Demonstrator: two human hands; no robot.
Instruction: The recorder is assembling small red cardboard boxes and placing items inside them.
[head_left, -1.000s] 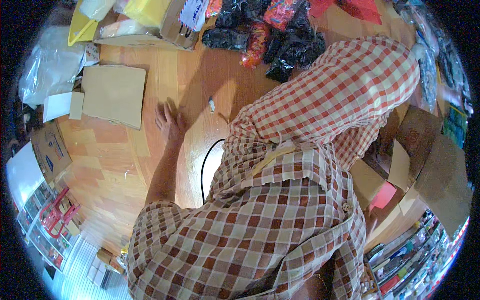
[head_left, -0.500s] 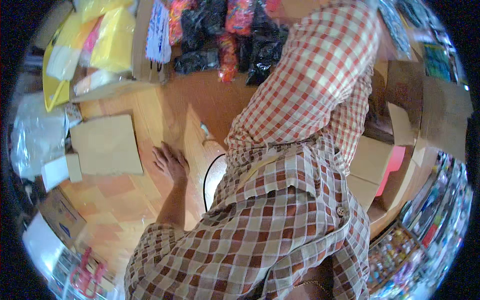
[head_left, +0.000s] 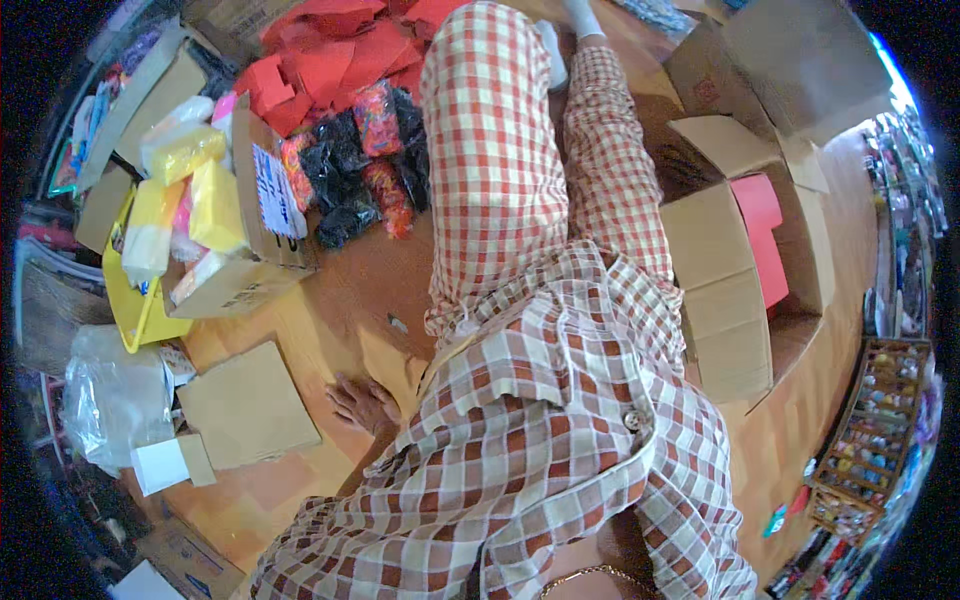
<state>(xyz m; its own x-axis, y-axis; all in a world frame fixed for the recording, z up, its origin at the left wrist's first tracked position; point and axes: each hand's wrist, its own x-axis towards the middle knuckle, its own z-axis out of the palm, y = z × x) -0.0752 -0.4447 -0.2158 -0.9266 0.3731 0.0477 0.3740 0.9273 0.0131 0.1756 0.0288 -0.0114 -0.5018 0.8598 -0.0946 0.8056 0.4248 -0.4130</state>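
My left hand (head_left: pixel 363 402) lies palm down on the wooden floor (head_left: pixel 300 500), its fingers spread and nothing in them. Just left of it is a flat brown cardboard piece (head_left: pixel 248 410), a short gap from my fingertips. A small white card (head_left: pixel 162 466) sits at that piece's lower left corner. My right hand is out of sight, and my right forearm does not show either. My legs in red-and-cream checked trousers (head_left: pixel 495 130) stretch toward the top of the view.
At the upper left, a cardboard box (head_left: pixel 285 262) holds yellow and white wrapped packs. Black plastic packs (head_left: pixel 345 222) and colourful packets (head_left: pixel 386 198) lie beside it, below red sheets (head_left: pixel 345 65). An open carton (head_left: pixel 712 290) stands right of my legs. A wooden compartment tray (head_left: pixel 868 425) is farther right.
My view has turned and shifted, so the red sheets, more of my legs and more of the open carton now show. My left hand stays flat on the floor.
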